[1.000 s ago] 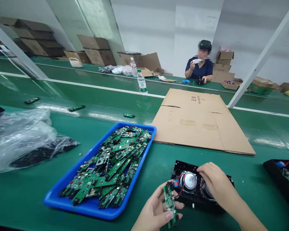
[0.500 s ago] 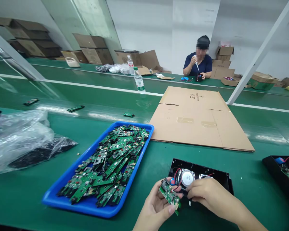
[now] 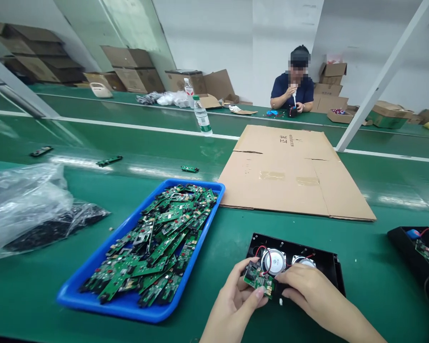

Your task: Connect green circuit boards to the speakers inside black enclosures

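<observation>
My left hand (image 3: 236, 300) pinches a small green circuit board (image 3: 259, 279) with red wires, holding it over the near edge of a black speaker housing (image 3: 329, 267) that lies on the green table. Two round silver speaker drivers (image 3: 273, 260) sit inside the housing. My right hand (image 3: 307, 290) rests on the housing's near side, its fingertips touching the right end of the board. A blue tray (image 3: 128, 305) heaped with several green circuit boards (image 3: 160, 238) stands just left of my left hand.
A flattened cardboard sheet (image 3: 293, 171) lies beyond the housing. A clear plastic bag (image 3: 25, 205) of dark parts sits far left. Another black housing (image 3: 418, 252) is at the right edge. A water bottle (image 3: 201, 116) stands behind. A person (image 3: 293, 90) works at the far table.
My left hand turned the board from upright to nearly flat and lowered it onto the housing. My right hand came off the speaker drivers and moved down to meet the board.
</observation>
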Tool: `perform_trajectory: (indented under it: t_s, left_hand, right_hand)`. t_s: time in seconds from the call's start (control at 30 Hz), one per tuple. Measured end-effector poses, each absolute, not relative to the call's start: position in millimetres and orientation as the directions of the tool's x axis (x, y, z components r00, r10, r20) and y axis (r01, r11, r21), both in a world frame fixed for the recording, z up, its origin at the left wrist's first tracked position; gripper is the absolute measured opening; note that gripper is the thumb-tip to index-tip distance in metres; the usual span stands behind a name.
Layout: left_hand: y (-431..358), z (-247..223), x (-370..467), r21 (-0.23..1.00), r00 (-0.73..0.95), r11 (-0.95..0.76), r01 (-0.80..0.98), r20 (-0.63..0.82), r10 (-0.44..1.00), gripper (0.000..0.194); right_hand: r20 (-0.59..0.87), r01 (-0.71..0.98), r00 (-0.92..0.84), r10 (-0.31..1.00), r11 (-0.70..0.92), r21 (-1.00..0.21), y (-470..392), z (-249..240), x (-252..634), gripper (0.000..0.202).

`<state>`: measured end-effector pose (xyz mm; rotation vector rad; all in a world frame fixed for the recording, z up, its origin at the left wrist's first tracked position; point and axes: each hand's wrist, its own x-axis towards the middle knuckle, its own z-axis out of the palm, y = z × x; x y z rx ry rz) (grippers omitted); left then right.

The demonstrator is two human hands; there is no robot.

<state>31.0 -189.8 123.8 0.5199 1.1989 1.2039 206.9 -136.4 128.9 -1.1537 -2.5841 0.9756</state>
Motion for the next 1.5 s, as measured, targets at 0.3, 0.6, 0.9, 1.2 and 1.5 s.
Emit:
perform_trajectory:
  t_s: [0.3,0.6,0.9,1.2,1.5]
  left_hand:
    - [-190,124,32,0.921,-0.129,0.322,-0.22,-0.355,0.926,0.045]
    - [-180,111,42,0.97,0.012,0.231,0.075,-0.233,0.972,0.043]
    - [-178,101,44,0.978,0.058,0.053,0.201,-0.066,0.996,0.042]
    - [-176,103,51,0.936,0.054,-0.117,0.331,0.105,0.993,0.036]
    - [-176,111,51,0.89,0.064,-0.225,0.398,0.217,0.974,0.031]
  right_hand:
    - [0.171,0.474,-0.622,0.764,0.542,-0.694,-137,110,214,0.029]
    - [0.283,0.448,-0.51,0.812,0.531,-0.719,-139,110,209,0.014]
    - [0.466,0.475,-0.543,0.698,0.713,-0.515,-141,102,207,0.019]
    - [0.541,0.544,-0.496,0.679,0.729,-0.415,-145,101,200,0.019]
    - [0.392,0.534,-0.455,0.8,0.597,-0.599,-143,100,205,0.024]
